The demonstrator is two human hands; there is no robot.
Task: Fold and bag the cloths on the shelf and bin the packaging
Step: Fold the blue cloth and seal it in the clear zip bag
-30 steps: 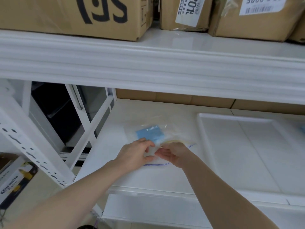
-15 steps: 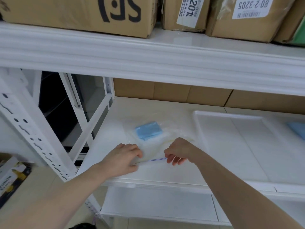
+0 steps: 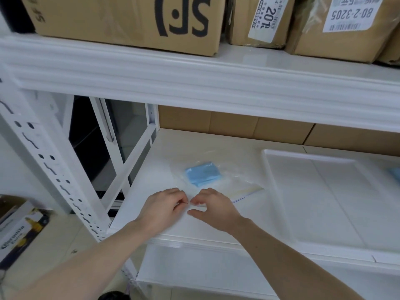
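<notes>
Blue folded cloth point(image 3: 203, 174) is lying inside the clear zip bag point(image 3: 218, 182) on the shelf point(image 3: 216, 144) while the left hand point(image 3: 161, 207) and right hand point(image 3: 213, 205) are pinching its near edge, apparently sealing it; next comes sliding along the strip.

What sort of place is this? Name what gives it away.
Probably a storeroom or packing area. White slotted metal shelving carries taped cardboard shipping boxes with printed address labels, and a folded blue cloth lies in a clear zip bag on the shelf.
</notes>
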